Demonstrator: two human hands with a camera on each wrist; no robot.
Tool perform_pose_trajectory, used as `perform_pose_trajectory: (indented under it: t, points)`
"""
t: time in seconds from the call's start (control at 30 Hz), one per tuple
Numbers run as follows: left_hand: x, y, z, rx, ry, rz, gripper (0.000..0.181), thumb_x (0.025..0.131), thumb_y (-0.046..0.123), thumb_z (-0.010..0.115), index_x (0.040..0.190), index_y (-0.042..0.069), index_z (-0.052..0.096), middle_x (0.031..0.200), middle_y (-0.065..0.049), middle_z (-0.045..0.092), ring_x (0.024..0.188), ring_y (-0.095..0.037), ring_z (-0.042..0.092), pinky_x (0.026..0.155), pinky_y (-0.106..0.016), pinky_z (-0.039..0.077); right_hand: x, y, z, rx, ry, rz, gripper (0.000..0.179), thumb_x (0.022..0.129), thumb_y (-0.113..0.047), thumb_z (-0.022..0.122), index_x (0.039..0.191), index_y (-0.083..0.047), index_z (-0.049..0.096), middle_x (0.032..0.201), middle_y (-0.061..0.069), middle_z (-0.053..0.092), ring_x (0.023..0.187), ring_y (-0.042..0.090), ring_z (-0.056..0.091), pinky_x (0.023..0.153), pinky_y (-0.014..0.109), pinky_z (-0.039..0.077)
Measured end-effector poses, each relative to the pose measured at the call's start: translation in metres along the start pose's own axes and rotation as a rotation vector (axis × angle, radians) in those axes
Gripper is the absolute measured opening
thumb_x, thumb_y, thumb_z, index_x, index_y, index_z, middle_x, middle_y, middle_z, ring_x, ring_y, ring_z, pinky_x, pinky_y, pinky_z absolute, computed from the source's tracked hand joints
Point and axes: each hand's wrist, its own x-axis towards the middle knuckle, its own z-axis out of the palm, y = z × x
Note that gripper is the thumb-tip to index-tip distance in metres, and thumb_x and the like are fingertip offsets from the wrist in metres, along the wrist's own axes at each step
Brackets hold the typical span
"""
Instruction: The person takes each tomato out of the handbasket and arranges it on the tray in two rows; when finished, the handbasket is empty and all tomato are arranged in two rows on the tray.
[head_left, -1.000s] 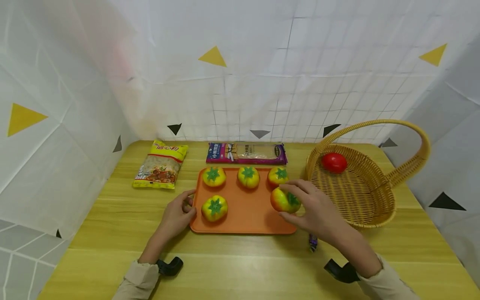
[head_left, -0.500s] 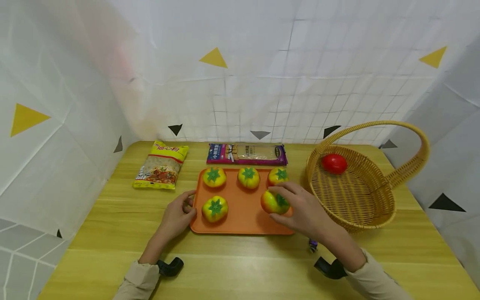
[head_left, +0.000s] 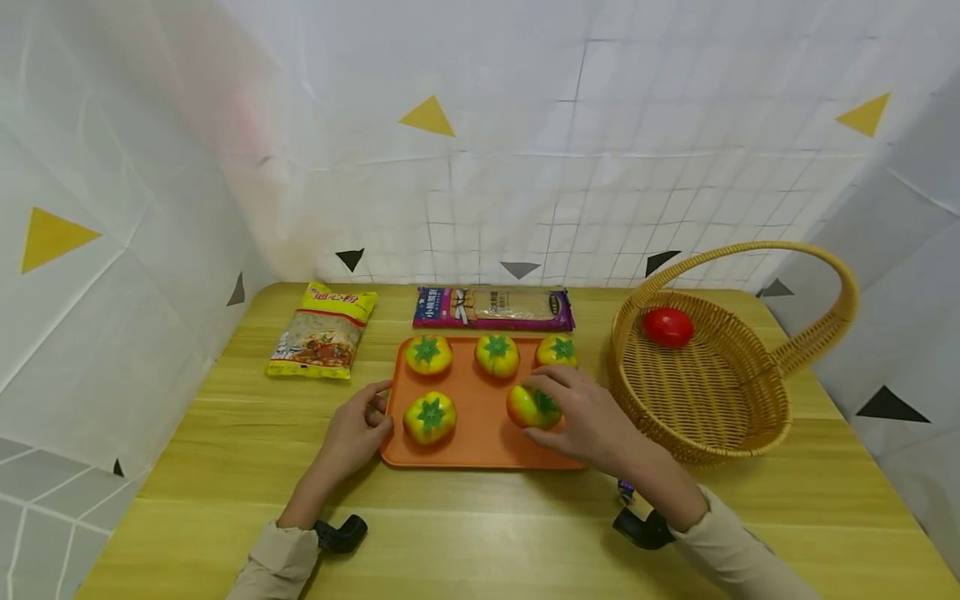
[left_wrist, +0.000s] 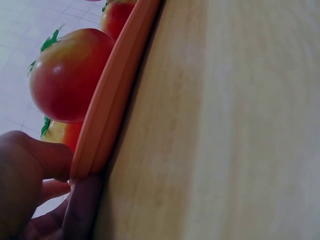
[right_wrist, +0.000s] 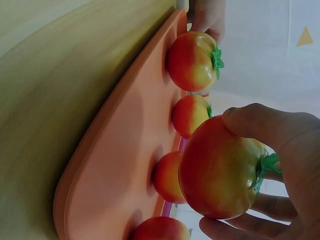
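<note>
An orange tray (head_left: 480, 442) lies on the wooden table. My left hand (head_left: 354, 429) pinches its left edge, with the thumb and fingers (left_wrist: 52, 160) at the rim in the left wrist view. My right hand (head_left: 592, 421) holds a red-yellow tomato (right_wrist: 217, 172) with a green leafy top between thumb and fingers, over the tray's right half. Three other tomatoes line the tray's back: one at left (head_left: 428, 356), one in the middle (head_left: 497, 357) and one at right (head_left: 557, 350), partly behind the right hand. Another tomato (head_left: 430, 417) sits at the front left.
A wicker basket (head_left: 772, 442) with a tall handle stands right of the tray, a red oval thing (head_left: 667, 327) inside. Behind the tray lies a purple noodle packet (head_left: 493, 308). A yellow food packet (head_left: 322, 333) lies at back left. A small purple wrapper (head_left: 626, 490) lies near the right wrist.
My right hand has moved left with the tomato, from the tray's right edge further over the tray. My left hand has stayed at the tray's left edge.
</note>
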Motion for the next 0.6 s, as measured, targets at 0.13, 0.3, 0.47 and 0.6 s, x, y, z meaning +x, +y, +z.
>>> perform_pose_trajectory:
  t: [0.13,0.3,0.47,0.6]
  points:
    - [0.000,0.000,0.000,0.008,0.003,0.004,0.058,0.087,0.003,0.068,0.143,0.009,0.054,0.100,-0.007,0.063,0.080,-0.013,0.065,0.071,-0.032,0.052,0.005,-0.001,0.006,0.009,-0.013,-0.004,0.060,0.074,-0.032,0.089,0.125,-0.011,0.067,0.126,0.009,0.061,0.113,0.029,0.059,0.088,0.049,0.052]
    - [0.000,0.000,0.000,0.005,0.003,0.002,0.058,0.087,0.003,0.068,0.143,0.010,0.054,0.100,-0.007,0.063,0.080,-0.013,0.065,0.071,-0.032,0.052,0.010,-0.001,0.013,0.014,-0.045,0.009,0.060,0.074,-0.034,0.089,0.125,-0.012,0.068,0.123,0.007,0.061,0.112,0.025,0.059,0.088,0.046,0.052]
    - [0.000,0.000,0.000,0.004,0.004,-0.003,0.058,0.087,0.004,0.068,0.143,0.010,0.054,0.100,-0.007,0.063,0.080,-0.013,0.065,0.070,-0.032,0.052,0.015,-0.002,0.021,0.022,-0.086,0.030,0.061,0.075,-0.035,0.088,0.127,-0.011,0.067,0.124,0.007,0.061,0.111,0.024,0.059,0.092,0.044,0.051]
    - [0.001,0.000,0.000,0.012,0.006,0.000,0.058,0.087,0.004,0.068,0.142,0.010,0.055,0.100,-0.006,0.063,0.080,-0.013,0.065,0.070,-0.032,0.052,0.019,-0.004,0.026,0.041,-0.125,0.040,0.059,0.077,-0.033,0.087,0.128,-0.011,0.065,0.126,0.008,0.060,0.114,0.026,0.058,0.095,0.046,0.049]
